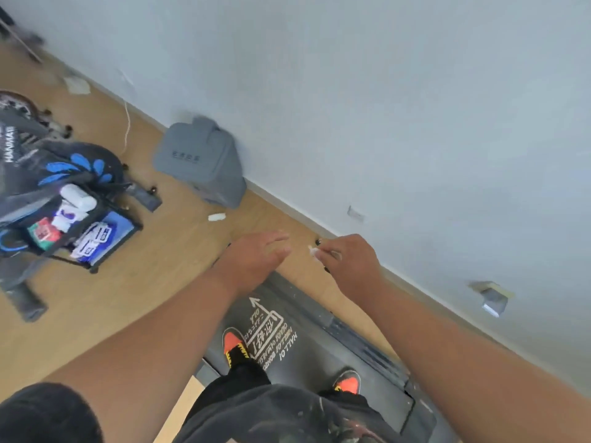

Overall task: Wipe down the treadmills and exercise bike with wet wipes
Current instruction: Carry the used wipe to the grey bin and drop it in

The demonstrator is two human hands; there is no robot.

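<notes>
From my remote feed, a person stands on the dark treadmill, both orange-and-black shoes planted on its printed belt, the machine running alongside a pale wall. Left of the treadmill, across bare wood floor, I see the exercise bike with a tray of supplies, and beyond the treadmill's front end a grey lidded bin sits against the wall. Both arms reach out over the treadmill's front. The left hand is spread flat, fingers straight and holding nothing. The right hand pinches a small white wipe between curled fingertips. A crumpled white scrap lies on the floor between bin and treadmill.
</notes>
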